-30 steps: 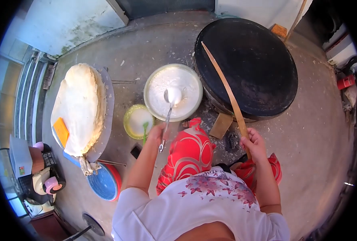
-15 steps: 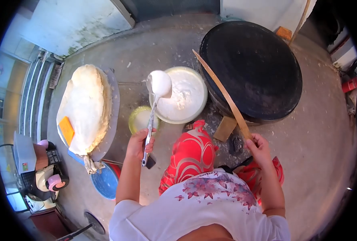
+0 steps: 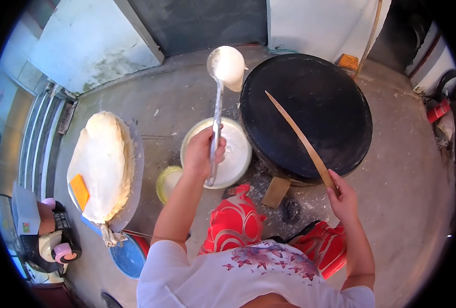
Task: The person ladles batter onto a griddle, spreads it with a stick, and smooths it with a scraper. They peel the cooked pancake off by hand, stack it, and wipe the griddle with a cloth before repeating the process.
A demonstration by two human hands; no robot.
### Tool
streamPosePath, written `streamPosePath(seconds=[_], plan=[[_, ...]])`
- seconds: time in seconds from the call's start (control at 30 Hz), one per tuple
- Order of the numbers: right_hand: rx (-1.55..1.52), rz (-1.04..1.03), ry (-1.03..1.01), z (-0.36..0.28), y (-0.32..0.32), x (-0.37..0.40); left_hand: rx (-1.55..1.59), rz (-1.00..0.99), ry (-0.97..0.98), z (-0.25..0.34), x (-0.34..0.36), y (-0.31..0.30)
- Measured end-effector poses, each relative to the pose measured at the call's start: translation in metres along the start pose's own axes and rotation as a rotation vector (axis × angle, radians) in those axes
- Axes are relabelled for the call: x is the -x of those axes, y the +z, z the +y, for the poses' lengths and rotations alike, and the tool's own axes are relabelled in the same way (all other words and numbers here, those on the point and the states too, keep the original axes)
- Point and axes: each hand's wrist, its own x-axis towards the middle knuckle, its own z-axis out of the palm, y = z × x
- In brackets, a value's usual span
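My left hand (image 3: 203,153) is closed round the handle of a metal ladle (image 3: 218,102), whose bowl is full of white batter (image 3: 230,66) that bulges over its right edge. Below the ladle stands a pale tub (image 3: 243,163) of the same batter, partly covered by my hand. In my right hand (image 3: 342,196) is the end of a long, thin, curved wooden spreader (image 3: 301,134). Its blade slants up and left over a large round black griddle (image 3: 310,102). The ladle's bowl is just left of the griddle's far edge.
On the left, a tall stack of thin flatbreads (image 3: 100,164) bears an orange scraper (image 3: 79,191). A yellowish bowl (image 3: 167,179) sits beside the tub, a blue bucket (image 3: 129,259) nearer me. A brick (image 3: 276,192) lies before the griddle; a fire extinguisher (image 3: 437,110) is far right.
My left hand has raised the full ladle away from the tub, forward and right toward the griddle. My right hand has brought the spreader further over the griddle. The view has shifted too.
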Motion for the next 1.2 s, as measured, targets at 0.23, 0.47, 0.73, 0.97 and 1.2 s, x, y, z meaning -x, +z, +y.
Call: streamPosePath(seconds=[0.23,0.47,0.73,0.97,1.2], plan=[[0.281,0.061,-0.105,-0.019,0.005,-0.044,-0.035,0.055,0.054,-0.055,-0.079,0.034],[0.328,-0.006,-0.234,-0.001,0.042,-0.095,-0.043,0.141,0.027,-0.102,-0.108,0.037],[0.262,0.003,-0.172,0.009,0.049,-0.112,-0.127,0.205,0.053,-0.117,-0.11,0.028],[0.201,-0.015,-0.084,0.038,0.056,-0.116,-0.267,0.263,0.239,-0.119,-0.105,0.034],[0.342,0.061,-0.179,0.025,0.028,-0.107,-0.285,0.194,0.079,-0.102,-0.162,0.029]])
